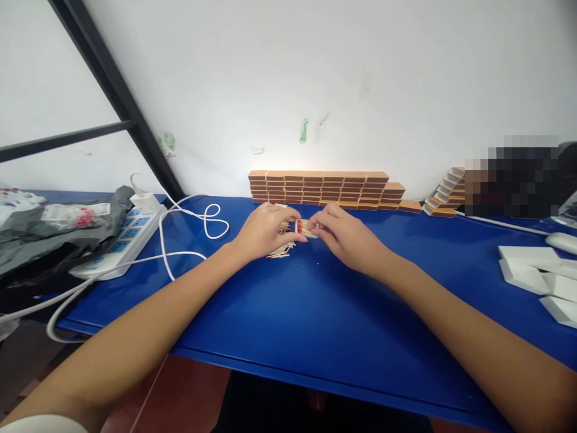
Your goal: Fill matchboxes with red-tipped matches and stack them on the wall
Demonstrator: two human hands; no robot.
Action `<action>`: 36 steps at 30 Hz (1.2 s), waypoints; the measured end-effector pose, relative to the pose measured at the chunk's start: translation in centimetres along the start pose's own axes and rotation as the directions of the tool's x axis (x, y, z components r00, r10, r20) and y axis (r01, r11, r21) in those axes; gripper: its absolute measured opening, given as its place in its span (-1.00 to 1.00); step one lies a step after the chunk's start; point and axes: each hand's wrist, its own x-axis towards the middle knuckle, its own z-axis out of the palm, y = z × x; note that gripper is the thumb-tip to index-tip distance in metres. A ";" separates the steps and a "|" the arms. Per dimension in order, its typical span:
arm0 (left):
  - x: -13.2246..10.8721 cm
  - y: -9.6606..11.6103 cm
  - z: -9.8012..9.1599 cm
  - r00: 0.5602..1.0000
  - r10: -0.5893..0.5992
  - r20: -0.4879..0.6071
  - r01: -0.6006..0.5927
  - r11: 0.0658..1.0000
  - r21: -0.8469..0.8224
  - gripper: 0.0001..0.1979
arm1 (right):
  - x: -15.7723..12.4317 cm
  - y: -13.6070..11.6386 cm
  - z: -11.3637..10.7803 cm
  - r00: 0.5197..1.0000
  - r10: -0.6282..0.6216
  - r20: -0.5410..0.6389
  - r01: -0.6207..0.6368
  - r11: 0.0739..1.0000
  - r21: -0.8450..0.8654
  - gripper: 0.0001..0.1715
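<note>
Between my hands, a small white matchbox tray (pixel 311 235) holds red-tipped matches (pixel 303 227). My left hand (pixel 271 227) grips its left end between thumb and fingers. At the other end, the fingers of my right hand (pixel 339 231) are closed on the tray's edge and touch the matches there. A pile of loose matches (pixel 278 251) lies on the table, partly hidden behind and under my left hand.
Brown-sided matchboxes (pixel 315 187) stand stacked along the wall, stepping down rightward. More boxes (pixel 444 195) lean beside a blurred dark object (pixel 518 180). White trays (pixel 532 273) lie at right. A power strip (pixel 135 237), white cables (pixel 164 240) and dark plastic bags (pixel 67 231) occupy the left.
</note>
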 end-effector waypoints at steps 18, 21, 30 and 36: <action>0.0 0.1 0.0 1.000 0.013 0.002 -0.013 1.000 -0.006 -0.61 | 0.1 -0.7 0.2 0.999 0.008 -0.039 -0.005 0.997 0.081 -0.84; 0.0 0.1 0.0 1.000 0.005 0.002 -0.005 1.000 -0.009 -0.60 | 0.1 -0.6 0.2 1.000 0.005 -0.029 -0.002 0.996 0.094 -0.79; 0.0 0.3 -0.2 1.000 -0.021 -0.014 0.020 0.999 -0.040 -0.60 | 0.3 -0.5 -0.2 0.997 -0.004 -0.083 0.014 0.992 0.123 -0.79; 0.1 0.4 -0.3 0.999 -0.050 -0.010 0.049 0.997 -0.061 -0.61 | 0.4 -1.3 -0.3 0.991 -0.010 -0.133 0.025 0.993 0.111 -0.75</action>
